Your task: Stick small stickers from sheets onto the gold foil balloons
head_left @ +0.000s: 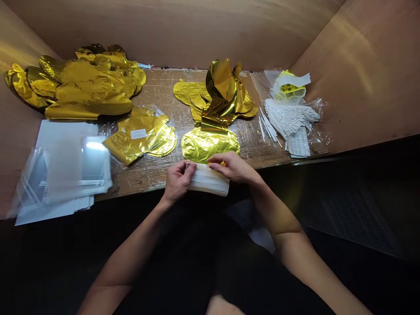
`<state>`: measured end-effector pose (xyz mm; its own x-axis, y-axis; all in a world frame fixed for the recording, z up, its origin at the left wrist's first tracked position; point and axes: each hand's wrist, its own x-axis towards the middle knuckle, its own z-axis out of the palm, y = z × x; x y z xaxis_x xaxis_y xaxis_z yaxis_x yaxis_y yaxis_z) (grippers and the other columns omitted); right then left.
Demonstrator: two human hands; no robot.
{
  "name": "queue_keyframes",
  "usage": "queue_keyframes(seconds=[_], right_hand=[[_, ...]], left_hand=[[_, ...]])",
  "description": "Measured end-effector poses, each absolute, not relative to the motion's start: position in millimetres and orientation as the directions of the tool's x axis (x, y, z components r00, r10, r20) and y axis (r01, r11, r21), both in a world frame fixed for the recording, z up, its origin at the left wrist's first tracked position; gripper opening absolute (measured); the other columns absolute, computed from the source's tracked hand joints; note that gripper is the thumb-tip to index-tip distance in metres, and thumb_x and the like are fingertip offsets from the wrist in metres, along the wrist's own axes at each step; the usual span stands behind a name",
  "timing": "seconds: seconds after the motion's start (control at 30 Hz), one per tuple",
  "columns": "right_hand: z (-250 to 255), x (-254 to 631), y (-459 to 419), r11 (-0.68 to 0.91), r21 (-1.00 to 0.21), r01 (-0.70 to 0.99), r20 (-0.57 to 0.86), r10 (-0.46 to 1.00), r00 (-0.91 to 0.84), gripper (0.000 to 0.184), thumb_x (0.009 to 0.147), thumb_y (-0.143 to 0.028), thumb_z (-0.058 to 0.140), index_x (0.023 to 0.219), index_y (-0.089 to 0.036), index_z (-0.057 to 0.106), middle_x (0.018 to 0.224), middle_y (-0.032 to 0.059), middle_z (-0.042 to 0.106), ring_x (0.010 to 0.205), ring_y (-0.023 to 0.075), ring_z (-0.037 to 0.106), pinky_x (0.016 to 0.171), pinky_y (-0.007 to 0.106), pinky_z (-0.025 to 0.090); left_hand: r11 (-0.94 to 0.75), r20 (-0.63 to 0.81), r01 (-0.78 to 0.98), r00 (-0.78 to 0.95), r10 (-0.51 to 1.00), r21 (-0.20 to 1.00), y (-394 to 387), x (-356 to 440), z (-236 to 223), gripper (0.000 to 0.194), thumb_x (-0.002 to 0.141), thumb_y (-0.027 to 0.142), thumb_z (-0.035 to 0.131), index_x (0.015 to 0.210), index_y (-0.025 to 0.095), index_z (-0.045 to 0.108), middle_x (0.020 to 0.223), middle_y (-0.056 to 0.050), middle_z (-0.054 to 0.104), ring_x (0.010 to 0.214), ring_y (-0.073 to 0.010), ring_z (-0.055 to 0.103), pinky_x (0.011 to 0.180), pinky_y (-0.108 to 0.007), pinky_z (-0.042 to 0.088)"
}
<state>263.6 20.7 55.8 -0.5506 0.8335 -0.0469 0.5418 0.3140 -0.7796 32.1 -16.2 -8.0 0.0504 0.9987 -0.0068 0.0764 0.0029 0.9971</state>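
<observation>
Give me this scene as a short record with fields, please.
Left hand: holds folded white strip
Right hand: holds the strip's other end, beside gold foil balloon
Surface: wooden table
Left side: gold balloon pile, labelled folded balloon, clear plastic bags
Right side: white sticks

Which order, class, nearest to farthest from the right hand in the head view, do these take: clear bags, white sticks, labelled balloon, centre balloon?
1. Centre balloon: middle, just beyond the right hand.
2. White sticks: right side.
3. Labelled balloon: left of centre.
4. Clear bags: far left.
</observation>
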Motion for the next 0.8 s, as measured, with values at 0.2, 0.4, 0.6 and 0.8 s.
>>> queue_keyframes(seconds=[0.2, 0.4, 0.6, 0.8], right_hand=[[35.8, 263.6, 0.4, 0.468, -0.745, 0.475, 0.206, 0.839, -0.503, 0.014, 0.103, -0.020, 0.063, 0.101, -0.017, 0.077, 0.094, 0.0064, 0.077, 0.084, 0.0169, 0.070, 0.079, 0.029, 0.052], [23.6, 270.6, -7.4, 0.654, -0.552, 0.517, 0.335, 0.742, -0.581, 0.024, 0.109, -0.022, 0.049, 0.110, -0.019, 0.073, 0.102, 0.0104, 0.072, 0.088, 0.0190, 0.067, 0.077, 0.031, 0.054], [32.6, 263.1, -8.9, 0.550, -0.493, 0.674, 0.193, 0.825, -0.531, 0.030, 0.108, -0.029, 0.058, 0.134, -0.016, 0.065, 0.114, 0.0132, 0.075, 0.100, 0.0252, 0.069, 0.090, 0.039, 0.051], [36.0, 246.7, -8.0, 0.530, -0.481, 0.699, 0.181, 0.840, -0.512, 0.022, 0.109, -0.029, 0.054, 0.113, -0.020, 0.074, 0.102, 0.0102, 0.071, 0.096, 0.0243, 0.063, 0.088, 0.037, 0.048]], left_hand=[[0.030, -0.033, 0.047, 0.066, 0.997, 0.998, -21.1, 34.6, -4.7, 0.024, 0.097, 0.038, 0.070, 0.087, 0.016, 0.072, 0.075, 0.000, 0.061, 0.067, -0.0126, 0.051, 0.062, -0.024, 0.041], [0.072, -0.074, 0.030, 0.066, 0.995, 0.997, -22.0, 35.7, -3.0, 0.024, 0.096, 0.038, 0.071, 0.090, 0.016, 0.075, 0.077, -0.002, 0.066, 0.066, -0.0129, 0.054, 0.061, -0.024, 0.043], [0.026, -0.037, 0.100, 0.110, 0.993, 0.995, -24.1, 39.8, -1.6, 0.024, 0.097, 0.038, 0.069, 0.100, 0.015, 0.078, 0.088, -0.005, 0.075, 0.077, -0.0169, 0.065, 0.071, -0.027, 0.051], [-0.040, 0.000, 0.170, 0.227, 0.974, 0.985, -24.7, 46.2, -3.5, 0.035, 0.102, 0.042, 0.062, 0.117, 0.016, 0.078, 0.108, -0.009, 0.081, 0.096, -0.0226, 0.074, 0.086, -0.032, 0.058]])
